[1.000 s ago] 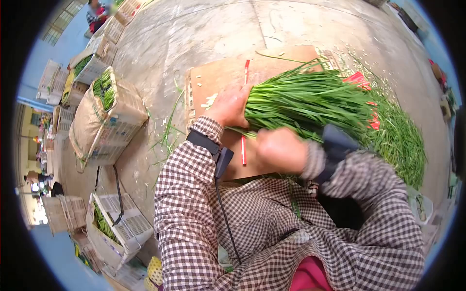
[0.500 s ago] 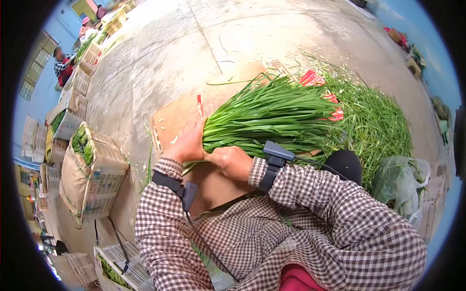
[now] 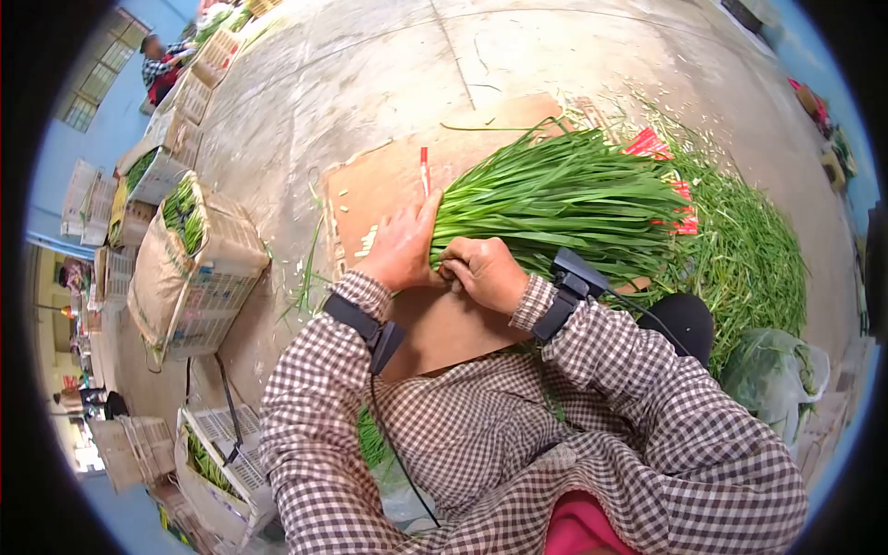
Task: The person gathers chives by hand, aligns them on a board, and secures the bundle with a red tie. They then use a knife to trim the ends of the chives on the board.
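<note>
A large bunch of long green leafy stalks (image 3: pixel 564 199) lies across a brown cardboard sheet (image 3: pixel 379 185), its pale ends to the left. My left hand (image 3: pixel 407 242) is wrapped round those ends, with the thumb along their edge. Close beside it, my right hand (image 3: pixel 486 270) is closed at the near lower edge of the bunch, fingers curled and pinched. What lies between its fingertips is too small to make out. A red strip (image 3: pixel 425 171) rests on the cardboard just beyond my left hand.
Loose green leaves (image 3: pixel 749 250) are heaped at the right, near red-and-white strips (image 3: pixel 647 144) and a clear plastic bag (image 3: pixel 772 370). Crates of greens, one cloth-lined (image 3: pixel 222 268), line the left side. A person (image 3: pixel 162 69) sits at the upper left.
The view has shifted, so the scene sits further right. My left hand still holds the stalk ends, while my right hand's fingers have curled in closer to it at the bunch's lower edge.
</note>
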Demonstrator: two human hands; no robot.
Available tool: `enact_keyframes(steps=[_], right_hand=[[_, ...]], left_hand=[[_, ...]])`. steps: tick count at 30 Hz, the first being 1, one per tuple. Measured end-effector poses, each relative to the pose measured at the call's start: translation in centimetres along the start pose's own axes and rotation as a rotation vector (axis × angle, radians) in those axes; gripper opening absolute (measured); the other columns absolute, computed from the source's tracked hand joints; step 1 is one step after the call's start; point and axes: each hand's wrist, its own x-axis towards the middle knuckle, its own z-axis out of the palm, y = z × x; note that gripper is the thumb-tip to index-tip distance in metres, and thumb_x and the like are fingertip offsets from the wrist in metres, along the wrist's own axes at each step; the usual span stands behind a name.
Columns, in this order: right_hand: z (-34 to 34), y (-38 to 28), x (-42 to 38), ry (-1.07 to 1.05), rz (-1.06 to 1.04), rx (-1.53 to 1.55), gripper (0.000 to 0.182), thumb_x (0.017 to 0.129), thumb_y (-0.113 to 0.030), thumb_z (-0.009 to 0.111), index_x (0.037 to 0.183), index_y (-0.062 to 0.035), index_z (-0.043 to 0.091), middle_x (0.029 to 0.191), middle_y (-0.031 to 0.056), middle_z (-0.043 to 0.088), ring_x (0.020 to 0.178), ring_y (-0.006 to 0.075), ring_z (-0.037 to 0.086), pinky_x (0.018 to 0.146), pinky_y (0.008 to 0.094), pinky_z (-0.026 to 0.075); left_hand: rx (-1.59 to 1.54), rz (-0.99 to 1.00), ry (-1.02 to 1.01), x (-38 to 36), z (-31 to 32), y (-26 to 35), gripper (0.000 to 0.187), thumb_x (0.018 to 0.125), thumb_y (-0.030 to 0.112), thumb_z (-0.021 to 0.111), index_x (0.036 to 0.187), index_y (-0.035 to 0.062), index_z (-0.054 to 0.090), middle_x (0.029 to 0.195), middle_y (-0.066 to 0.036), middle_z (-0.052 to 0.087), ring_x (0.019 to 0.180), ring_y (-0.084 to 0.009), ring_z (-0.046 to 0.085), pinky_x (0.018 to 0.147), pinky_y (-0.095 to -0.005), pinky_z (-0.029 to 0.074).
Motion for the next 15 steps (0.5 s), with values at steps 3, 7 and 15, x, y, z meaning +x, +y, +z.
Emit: enact_keyframes(steps=[3, 7, 15], right_hand=[[0.7, -0.1, -0.5, 0.062, -0.325, -0.35, 0.003, 0.075, -0.003, 0.056, 0.077, -0.0039, 0.057, 0.068, 0.0122, 0.06, 0.062, 0.0293, 0.061, 0.054, 0.0368, 0.049], [-0.5, -2.3, -0.4, -0.082, -0.347, -0.411, 0.006, 0.072, -0.009, 0.054, 0.077, -0.0051, 0.053, 0.069, 0.0142, 0.057, 0.065, 0.0344, 0.06, 0.056, 0.0432, 0.047], [-2.9, -4.1, 3.4, -0.438, -0.331, -0.479, 0.009, 0.073, -0.007, 0.06, 0.079, -0.0009, 0.059, 0.066, 0.0173, 0.06, 0.062, 0.0327, 0.061, 0.056, 0.04, 0.049]], left_hand=[[0.001, -0.089, -0.04, 0.2, 0.3, 0.0, 0.103, 0.056, 0.034, 0.078, 0.137, 0.0003, 0.023, 0.112, -0.02, 0.05, 0.105, -0.0346, 0.049, 0.087, -0.0465, 0.039], [0.012, -0.042, 0.144, -1.3, 1.6, 1.1, 0.078, 0.072, 0.028, 0.063, 0.135, 0.0001, 0.028, 0.113, -0.017, 0.051, 0.106, -0.0336, 0.049, 0.084, -0.0462, 0.04], [-0.11, -0.066, 0.274, -2.9, 3.1, 2.3, 0.077, 0.067, 0.031, 0.067, 0.13, 0.0008, 0.036, 0.114, -0.014, 0.051, 0.104, -0.0294, 0.05, 0.082, -0.0409, 0.04]])
